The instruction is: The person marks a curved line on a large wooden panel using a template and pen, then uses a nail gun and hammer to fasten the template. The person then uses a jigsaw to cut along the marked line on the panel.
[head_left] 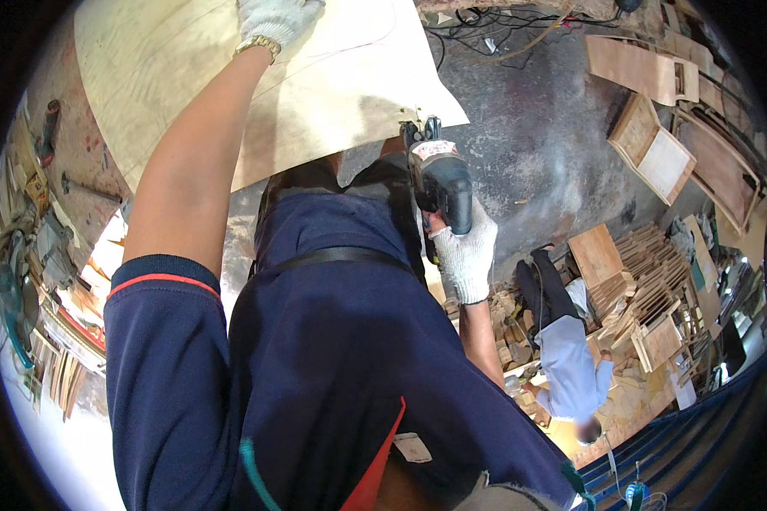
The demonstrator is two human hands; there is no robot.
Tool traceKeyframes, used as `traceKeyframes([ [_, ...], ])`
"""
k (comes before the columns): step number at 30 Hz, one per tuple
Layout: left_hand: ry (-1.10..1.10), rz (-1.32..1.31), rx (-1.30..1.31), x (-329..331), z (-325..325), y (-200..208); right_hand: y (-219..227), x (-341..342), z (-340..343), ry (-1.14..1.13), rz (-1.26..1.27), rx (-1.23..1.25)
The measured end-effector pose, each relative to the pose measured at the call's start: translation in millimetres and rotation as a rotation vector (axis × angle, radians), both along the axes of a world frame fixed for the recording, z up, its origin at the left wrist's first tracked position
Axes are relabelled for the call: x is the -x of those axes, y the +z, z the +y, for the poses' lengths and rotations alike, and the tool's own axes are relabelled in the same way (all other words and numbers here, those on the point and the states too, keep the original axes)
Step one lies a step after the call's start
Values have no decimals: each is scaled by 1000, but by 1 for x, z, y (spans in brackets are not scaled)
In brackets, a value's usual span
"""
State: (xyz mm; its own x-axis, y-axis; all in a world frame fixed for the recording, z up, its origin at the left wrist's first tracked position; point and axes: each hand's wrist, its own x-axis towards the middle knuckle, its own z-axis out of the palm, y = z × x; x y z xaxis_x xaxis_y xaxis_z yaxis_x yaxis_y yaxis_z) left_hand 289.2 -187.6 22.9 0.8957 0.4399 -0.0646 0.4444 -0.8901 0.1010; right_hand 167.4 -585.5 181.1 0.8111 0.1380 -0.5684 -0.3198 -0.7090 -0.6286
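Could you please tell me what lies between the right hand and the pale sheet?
In the head view, a black power tool lies between the right hand and the pale sheet.

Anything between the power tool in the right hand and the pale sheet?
Nothing visible: the right hand holds the power tool, its front at the near edge of the pale sheet. The left hand lies farther up.
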Motion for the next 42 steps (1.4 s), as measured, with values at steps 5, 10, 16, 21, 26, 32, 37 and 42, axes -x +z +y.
traceKeyframes([
  [5, -30, -2, -2, -8, -4, -6, -1, -4, 2, -25, 21, -31],
  [10, -2, 12, -15, -1, 0, -2, -2, -9, -2, 16, 40, -30],
  [16, -7, 41, -7, -6, -1, 0, 6, -13, 5, 52, 3, -15],
  [21, 0, 25, -10, -2, 1, -3, -3, -8, 3, 13, -9, -66],
  [26, 4, 32, -2, -3, 0, -2, 3, -14, 4, 52, 5, -47],
  [32, -5, 17, -11, -3, -1, -4, 4, -17, 6, 114, -54, -21],
  [37, 11, 4, -4, 0, -2, 1, 1, -15, 3, 110, -22, -1],
  [42, -19, -7, -13, -3, -4, -1, 5, -19, 8, 115, -13, -1],
])
